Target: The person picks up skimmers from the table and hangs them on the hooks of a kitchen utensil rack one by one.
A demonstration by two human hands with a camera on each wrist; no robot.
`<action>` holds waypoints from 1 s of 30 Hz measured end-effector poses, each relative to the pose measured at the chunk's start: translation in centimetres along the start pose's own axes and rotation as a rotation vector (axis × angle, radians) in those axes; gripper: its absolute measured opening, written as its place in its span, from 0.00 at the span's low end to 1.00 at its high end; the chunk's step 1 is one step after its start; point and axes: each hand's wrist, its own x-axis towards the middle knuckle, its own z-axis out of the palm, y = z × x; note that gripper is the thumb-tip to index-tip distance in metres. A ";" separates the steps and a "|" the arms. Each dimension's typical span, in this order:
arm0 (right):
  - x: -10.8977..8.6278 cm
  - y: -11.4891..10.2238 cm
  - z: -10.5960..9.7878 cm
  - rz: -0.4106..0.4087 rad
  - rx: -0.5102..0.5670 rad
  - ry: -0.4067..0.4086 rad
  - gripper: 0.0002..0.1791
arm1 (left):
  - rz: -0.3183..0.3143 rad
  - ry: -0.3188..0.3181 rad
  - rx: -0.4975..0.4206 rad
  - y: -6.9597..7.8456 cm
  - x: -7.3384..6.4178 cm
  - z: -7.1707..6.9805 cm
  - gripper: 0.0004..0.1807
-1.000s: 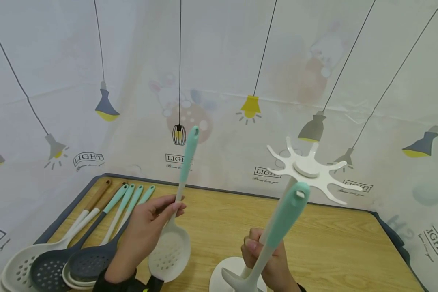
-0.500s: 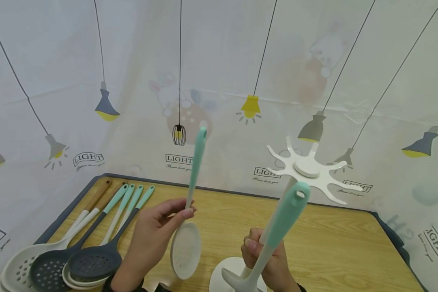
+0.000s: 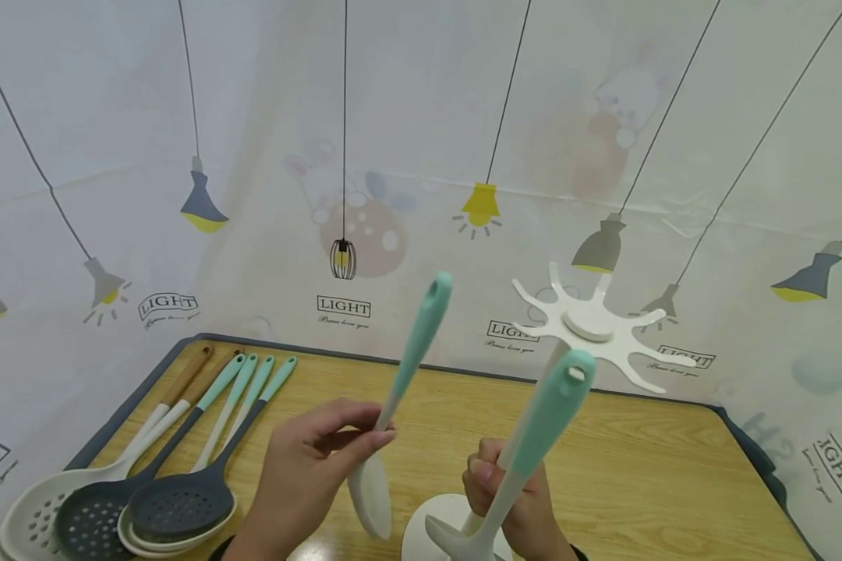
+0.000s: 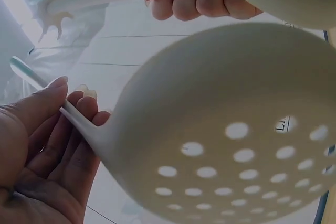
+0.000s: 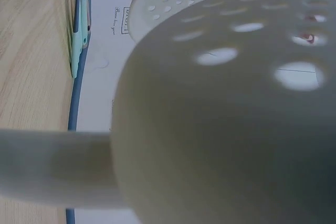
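My left hand (image 3: 372, 432) pinches the thin white neck of a slotted spoon (image 3: 370, 489) with a mint handle that tilts up and to the right. Its perforated head (image 4: 226, 129) fills the left wrist view, beside my fingers (image 4: 47, 129). My right hand (image 3: 494, 475) grips the white shaft of a second mint-handled slotted spoon (image 3: 550, 413), low in front of a white rack. The rack's star-shaped top (image 3: 596, 327) stands above a round base (image 3: 421, 538). That second spoon's head (image 5: 226, 103) fills the right wrist view.
Several slotted spoons (image 3: 147, 499), white and dark grey with wooden or mint handles, lie in a row at the table's left end. The wooden table (image 3: 638, 467) has a dark rim. A curtain printed with lamps (image 3: 480, 206) closes off the back.
My left hand has carried its spoon to the right, toward the rack. The head has turned edge-on and the handle now leans right. The right hand and its spoon have stayed put.
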 end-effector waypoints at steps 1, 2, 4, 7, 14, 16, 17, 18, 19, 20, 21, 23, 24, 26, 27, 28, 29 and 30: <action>0.0 0.0 0.0 0.000 -0.002 0.001 0.20 | 0.003 0.003 0.002 0.1 -0.1 0.1 0.09; 0.0 0.0 0.0 0.001 -0.004 0.003 0.20 | 0.007 0.004 -0.002 0.1 -0.1 0.2 0.09; 0.0 0.0 0.0 0.001 -0.005 0.005 0.20 | 0.013 0.002 -0.011 0.2 -0.2 0.3 0.10; 0.0 -0.1 0.0 -0.003 -0.009 0.002 0.20 | 0.007 -0.001 -0.031 0.3 -0.4 0.5 0.10; 0.0 0.0 0.1 -0.008 0.000 -0.004 0.20 | -0.053 -0.009 -0.024 1.0 -0.7 0.7 0.10; 0.0 0.1 0.0 -0.012 -0.002 -0.008 0.19 | -0.056 -0.012 -0.022 1.3 -0.9 0.7 0.09; 0.0 0.1 0.0 -0.013 -0.002 -0.008 0.19 | -0.043 -0.015 -0.020 1.4 -0.9 0.7 0.09; 0.0 0.1 0.0 -0.012 -0.001 -0.008 0.19 | -0.032 -0.019 -0.016 1.6 -1.0 0.7 0.09; 0.0 0.1 0.0 -0.011 0.000 -0.008 0.19 | -0.019 -0.024 -0.016 1.7 -1.0 0.7 0.09; 0.0 0.1 0.0 -0.011 0.000 -0.008 0.19 | -0.007 -0.029 -0.016 1.8 -1.1 0.7 0.09; 0.0 0.0 0.0 -0.009 0.000 -0.007 0.19 | 0.002 -0.033 -0.015 1.9 -1.1 0.7 0.09; 0.0 -0.1 0.1 -0.003 0.000 -0.002 0.20 | 0.021 -0.039 -0.006 2.1 -1.2 0.7 0.09; 0.0 -0.1 0.1 -0.001 0.001 -0.001 0.20 | 0.029 -0.042 -0.004 2.1 -1.2 0.7 0.09; 0.0 -0.1 0.1 0.000 0.002 0.000 0.20 | 0.056 -0.048 -0.005 2.1 -1.3 0.7 0.09; 0.0 -0.1 0.1 -0.001 0.004 -0.001 0.20 | 0.073 -0.051 -0.006 2.1 -1.3 0.7 0.10; 0.0 0.0 0.1 -0.003 0.003 -0.002 0.20 | 0.088 -0.053 -0.008 2.1 -1.3 0.7 0.10; 0.0 0.0 0.1 -0.006 0.002 -0.004 0.20 | 0.100 -0.056 -0.011 2.0 -1.3 0.7 0.10; 0.0 0.0 0.1 -0.009 0.004 -0.006 0.20 | 0.110 -0.060 -0.015 2.0 -1.3 0.8 0.10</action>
